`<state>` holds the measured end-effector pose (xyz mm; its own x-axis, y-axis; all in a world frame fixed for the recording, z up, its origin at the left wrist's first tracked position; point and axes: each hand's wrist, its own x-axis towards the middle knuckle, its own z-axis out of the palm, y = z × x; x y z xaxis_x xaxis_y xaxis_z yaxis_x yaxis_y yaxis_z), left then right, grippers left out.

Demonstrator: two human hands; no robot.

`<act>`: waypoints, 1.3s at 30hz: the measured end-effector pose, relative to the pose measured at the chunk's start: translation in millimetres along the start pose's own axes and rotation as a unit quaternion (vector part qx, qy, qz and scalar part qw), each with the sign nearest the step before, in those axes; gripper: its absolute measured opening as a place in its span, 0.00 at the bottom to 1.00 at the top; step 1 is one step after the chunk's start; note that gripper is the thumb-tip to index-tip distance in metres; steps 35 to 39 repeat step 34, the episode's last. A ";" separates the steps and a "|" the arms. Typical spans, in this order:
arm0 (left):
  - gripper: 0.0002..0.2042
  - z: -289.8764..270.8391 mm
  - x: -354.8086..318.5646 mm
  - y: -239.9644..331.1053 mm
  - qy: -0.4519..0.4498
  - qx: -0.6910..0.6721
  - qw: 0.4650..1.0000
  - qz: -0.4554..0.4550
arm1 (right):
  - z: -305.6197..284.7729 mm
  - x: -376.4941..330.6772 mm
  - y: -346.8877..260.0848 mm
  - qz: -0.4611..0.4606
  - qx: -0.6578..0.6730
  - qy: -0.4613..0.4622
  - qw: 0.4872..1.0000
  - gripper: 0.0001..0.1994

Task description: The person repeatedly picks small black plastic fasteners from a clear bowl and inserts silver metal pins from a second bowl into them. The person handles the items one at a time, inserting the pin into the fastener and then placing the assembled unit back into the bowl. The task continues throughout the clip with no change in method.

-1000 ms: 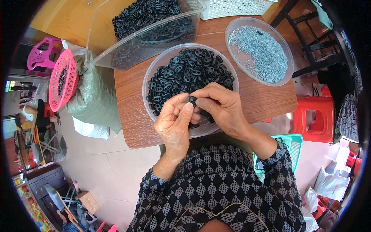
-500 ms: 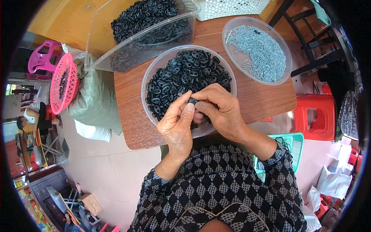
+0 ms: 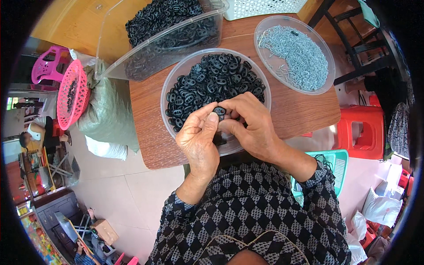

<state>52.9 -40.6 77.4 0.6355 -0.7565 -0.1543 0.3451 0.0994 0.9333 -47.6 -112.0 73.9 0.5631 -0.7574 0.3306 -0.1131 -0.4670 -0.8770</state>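
Note:
Over the near side of a round clear tub (image 3: 170,128), my two hands meet around one small black oval cord lock with two holes (image 3: 219,111). My left hand (image 3: 198,139) pinches it between thumb and fingertips. The thumb and forefinger of my right hand (image 3: 254,126) close on its right side. Many similar black cord lock pieces (image 3: 212,77) are heaped in the tub below. Farther right, an oval clear tray (image 3: 274,73) holds a pile of small silvery springs (image 3: 300,55), with one dark piece among them.
A large clear bin (image 3: 163,51) of black pieces leans at the back left of the wooden table (image 3: 304,117). Behind stands a white perforated basket (image 3: 265,8). Left are a pink basket (image 3: 73,95) and a sack (image 3: 110,106); right, a red stool (image 3: 362,132) and a green basket (image 3: 340,170).
The cord lock has turned so that its holed face shows between my fingers. My right fingertips have spread slightly around it, and both hands stay over the tub.

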 end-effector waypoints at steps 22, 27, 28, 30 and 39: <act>0.13 -10.0 3.0 13.4 -0.070 0.027 0.997 -0.026 | 3.9 -2.4 5.8 -0.144 -0.066 0.044 0.986 0.18; 0.15 -17.7 2.2 11.6 -0.131 0.044 0.990 0.003 | 0.9 -2.7 3.4 -0.139 -0.069 0.052 0.986 0.18; 0.16 -17.4 2.6 11.0 -0.128 0.039 0.991 0.005 | 0.4 -3.1 2.7 -0.133 -0.058 0.054 0.988 0.18; 0.18 -15.9 3.3 10.0 -0.121 0.029 0.992 0.008 | -0.2 -3.9 1.6 -0.121 -0.036 0.058 0.990 0.17; 0.18 -8.4 1.7 6.9 -0.100 0.049 0.992 0.060 | 0.0 -3.3 0.0 -0.120 -0.032 0.078 0.989 0.16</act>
